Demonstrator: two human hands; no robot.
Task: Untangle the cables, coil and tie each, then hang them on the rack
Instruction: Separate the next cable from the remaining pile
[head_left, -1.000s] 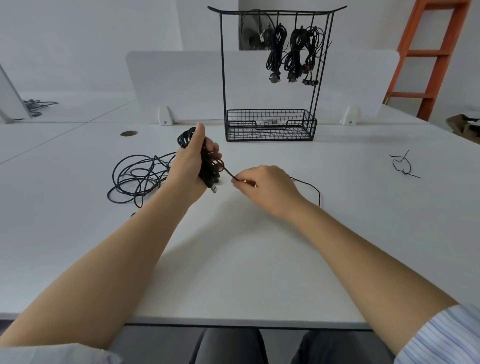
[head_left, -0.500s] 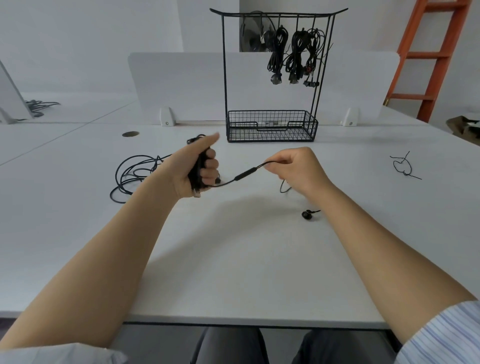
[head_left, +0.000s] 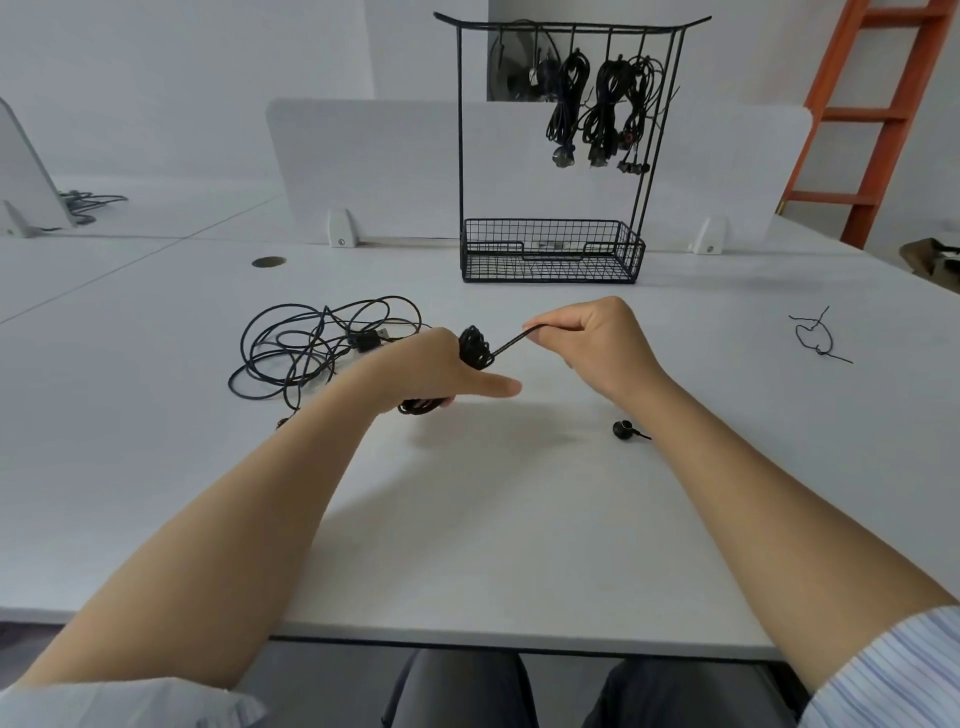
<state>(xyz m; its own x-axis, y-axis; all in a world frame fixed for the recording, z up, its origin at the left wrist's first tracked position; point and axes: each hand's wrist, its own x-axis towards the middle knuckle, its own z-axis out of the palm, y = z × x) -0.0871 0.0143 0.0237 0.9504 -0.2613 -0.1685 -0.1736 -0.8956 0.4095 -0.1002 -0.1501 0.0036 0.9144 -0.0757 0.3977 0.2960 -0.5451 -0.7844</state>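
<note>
My left hand (head_left: 431, 371) holds a small black coil of earphone cable (head_left: 475, 347), its loops showing above and below the hand, thumb pointing right. My right hand (head_left: 592, 343) pinches the free stretch of that cable just right of the coil, pulled taut. One earbud (head_left: 623, 429) lies on the white table below my right wrist. A loose tangle of black cable (head_left: 317, 345) lies on the table left of my left hand. The black wire rack (head_left: 558, 156) stands at the back with three coiled cables (head_left: 597, 114) hanging from its top bar.
The rack's wire basket (head_left: 550, 252) sits on the table. A short black twist tie (head_left: 815, 338) lies at the far right. A white divider panel (head_left: 374, 166) runs behind the rack, and an orange ladder (head_left: 883, 114) stands at the back right.
My left hand has turned over, thumb now pointing right, with more cable wound on it. My right hand has come closer to the coil, and the free cable between them is shorter.
</note>
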